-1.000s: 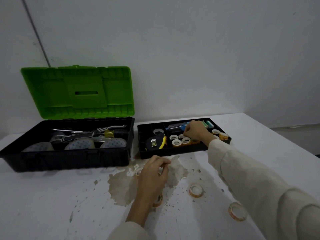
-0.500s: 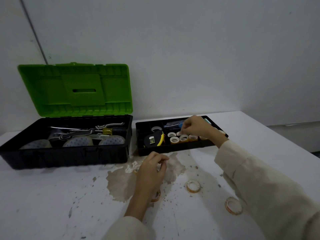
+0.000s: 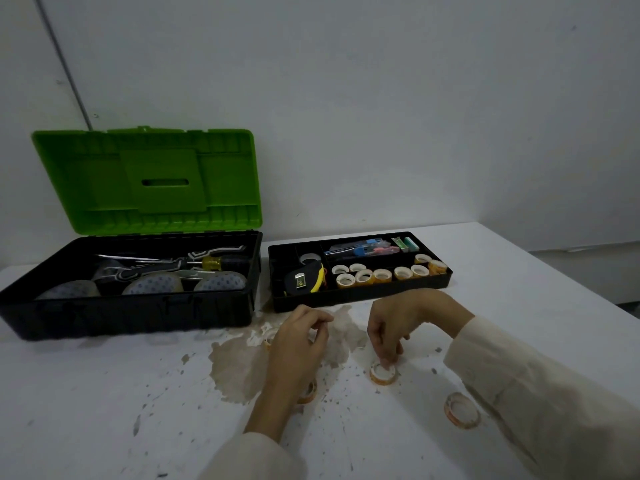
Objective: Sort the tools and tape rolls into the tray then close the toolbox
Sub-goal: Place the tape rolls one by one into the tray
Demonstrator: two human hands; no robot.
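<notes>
We are midway through the sorting step. Our right hand (image 3: 398, 329) is down on the white, stained worktop (image 3: 104, 410), its fingertips (image 3: 384, 358) pinching the far rim of a small orange-cored clear tape roll (image 3: 382, 374). That roll lies flat, a little in front of the black compartmented plastic tray (image 3: 360, 297).

Our left hand (image 3: 299, 341) sits curled near the tray's front wall over another small roll (image 3: 269, 338). That one is mostly hidden, and we cannot tell whether the fingers grip it. A third roll (image 3: 309, 393) peeks from under the left wrist, and a fourth roll (image 3: 462, 410) lies beside the right sleeve.

The tray's front compartment already holds a crowded row of like rolls, with a black-and-yellow tape measure (image 3: 304, 280) to its left. The black toolbox (image 3: 128, 318) stands open beside the tray, its green lid (image 3: 145, 181) upright.

As we judge it, the next move is to lift the pinched roll clear and carry it over the tray's front wall. It then has to go into a gap in that crowded row without knocking its neighbours. Three more rolls wait on the worktop before the lid can come down.
</notes>
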